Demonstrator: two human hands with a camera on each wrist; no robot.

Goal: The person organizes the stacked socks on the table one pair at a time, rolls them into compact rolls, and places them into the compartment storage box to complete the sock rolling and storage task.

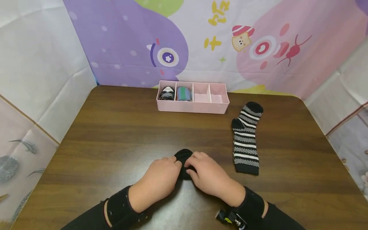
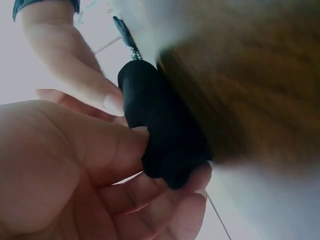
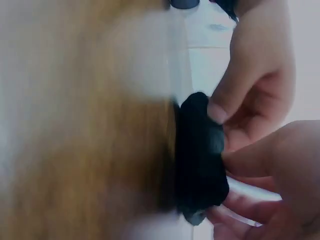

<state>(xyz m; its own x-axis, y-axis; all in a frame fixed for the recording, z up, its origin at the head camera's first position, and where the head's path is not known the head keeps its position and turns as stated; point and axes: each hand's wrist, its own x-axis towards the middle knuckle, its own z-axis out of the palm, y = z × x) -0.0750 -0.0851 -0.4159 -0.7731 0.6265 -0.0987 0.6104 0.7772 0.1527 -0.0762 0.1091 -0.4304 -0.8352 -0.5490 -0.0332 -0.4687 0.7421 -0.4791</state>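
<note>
A black sock, rolled into a thick bundle (image 1: 183,156), is held between both hands near the front middle of the brown table (image 1: 115,127). My left hand (image 1: 161,178) grips its left end, thumb on the near side and fingers beyond, as the left wrist view shows of the roll (image 2: 157,115). From the other side my right hand (image 1: 209,176) pinches the roll with thumb and fingers. In the right wrist view the bundle (image 3: 200,155) lies lengthwise across both hands' fingertips, close by the tabletop. Part of it is hidden behind the fingers in the head view.
A striped black-and-white sock (image 1: 247,140) lies flat to the right. At the back stands a pink divided box (image 1: 191,107); its leftmost compartment holds a black-and-white rolled sock (image 1: 167,93), the one beside it a blue-and-green rolled sock (image 1: 184,94). A printed cloth (image 1: 212,64) hangs behind.
</note>
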